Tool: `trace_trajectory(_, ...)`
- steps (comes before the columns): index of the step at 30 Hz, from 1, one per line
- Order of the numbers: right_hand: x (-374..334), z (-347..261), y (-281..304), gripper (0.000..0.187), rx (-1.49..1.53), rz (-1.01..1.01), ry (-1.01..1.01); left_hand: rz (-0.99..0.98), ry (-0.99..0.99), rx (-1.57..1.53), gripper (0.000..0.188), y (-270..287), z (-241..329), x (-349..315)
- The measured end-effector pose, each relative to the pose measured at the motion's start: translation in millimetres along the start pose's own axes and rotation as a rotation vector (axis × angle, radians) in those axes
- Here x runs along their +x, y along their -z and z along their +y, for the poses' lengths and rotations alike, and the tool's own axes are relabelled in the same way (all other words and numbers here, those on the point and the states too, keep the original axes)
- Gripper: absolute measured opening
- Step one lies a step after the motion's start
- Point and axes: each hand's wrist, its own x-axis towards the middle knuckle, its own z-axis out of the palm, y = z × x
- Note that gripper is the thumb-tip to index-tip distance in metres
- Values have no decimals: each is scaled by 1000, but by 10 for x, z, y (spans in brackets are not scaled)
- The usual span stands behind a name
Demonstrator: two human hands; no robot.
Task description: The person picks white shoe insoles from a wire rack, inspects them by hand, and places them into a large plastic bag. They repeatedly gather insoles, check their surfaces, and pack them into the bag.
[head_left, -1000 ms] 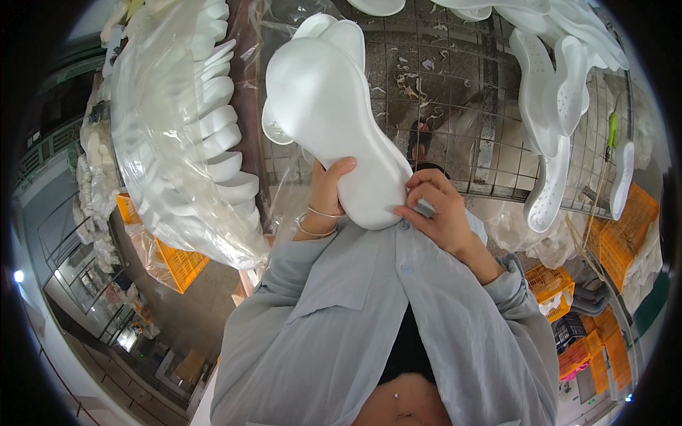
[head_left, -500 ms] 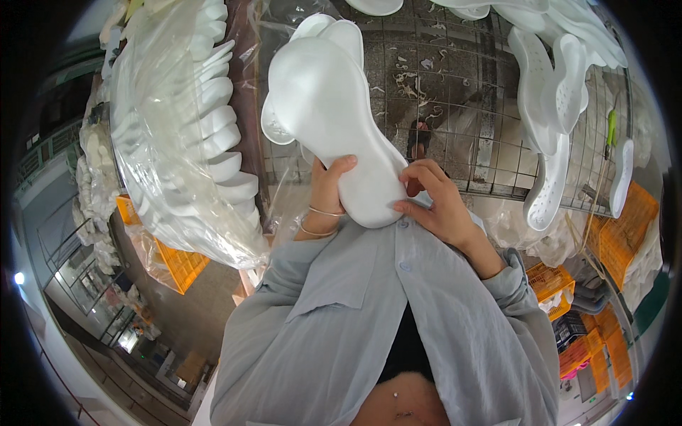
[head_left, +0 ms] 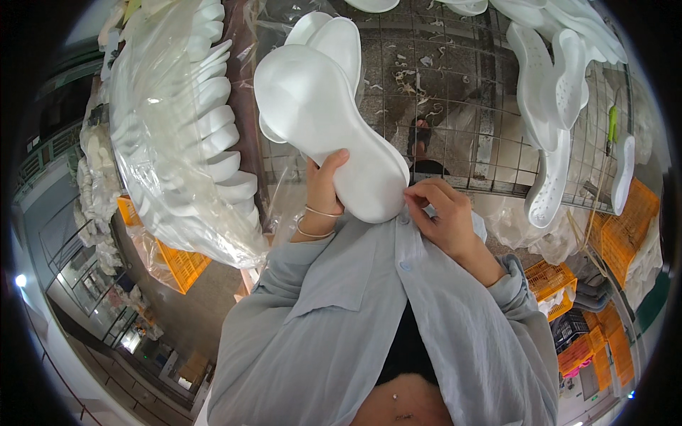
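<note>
the left hand (head_left: 325, 186) grips a stack of white moulded foam shoe soles (head_left: 323, 117) near its lower, heel end, thumb laid across the front face and the other fingers wrapped out of sight behind. the stack stands raised in front of the chest, its long axis running from that heel end by the hands up and to the person's left, the broad forefoot end highest. at least two more soles show behind the front one, their rounded tips offset at the top.

the right hand (head_left: 444, 216) sits just to the right of the heel end, fingers curled and drawn together, the fingertips (head_left: 413, 193) touching or all but touching the sole's lower right edge — whether they pinch a sliver of trim there is too small to tell. so the left hand carries the weight, while the right is the nearer one to the rim of the heel.

behind the stack a grey wire mesh rack (head_left: 455, 106) spans the view, with more white perforated soles (head_left: 550, 92) hanging over it to the right. to the left hangs a clear plastic bag packed with white soles (head_left: 181, 135). orange plastic crates (head_left: 177, 263) sit lower down on both sides. the pale grey-blue shirt sleeves (head_left: 312, 312) fill the foreground.
</note>
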Motion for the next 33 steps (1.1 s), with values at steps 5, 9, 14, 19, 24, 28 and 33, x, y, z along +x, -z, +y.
trace_trajectory(5,76,-58,-36,13,-165,19,41,68,-103,37,57,-149,38,-98)
trace_trajectory(9,115,-101,35,8,-328,-16,-25,88,-161,118,56,-249,54,-195)
trace_trajectory(14,64,-85,-26,7,-478,-50,-54,93,-189,180,56,-331,68,-276)
trace_trajectory(19,216,2,28,13,-497,-109,41,-18,-183,235,56,-323,108,-270)
trace_trajectory(24,412,60,434,13,-432,-3,-256,-19,-164,202,55,-237,108,-237)
trace_trajectory(28,288,29,442,9,-52,-86,-208,-44,-106,146,53,-175,97,-201)
trace_trajectory(33,184,-41,156,9,-22,-41,-53,-83,-136,165,54,-180,88,-178)
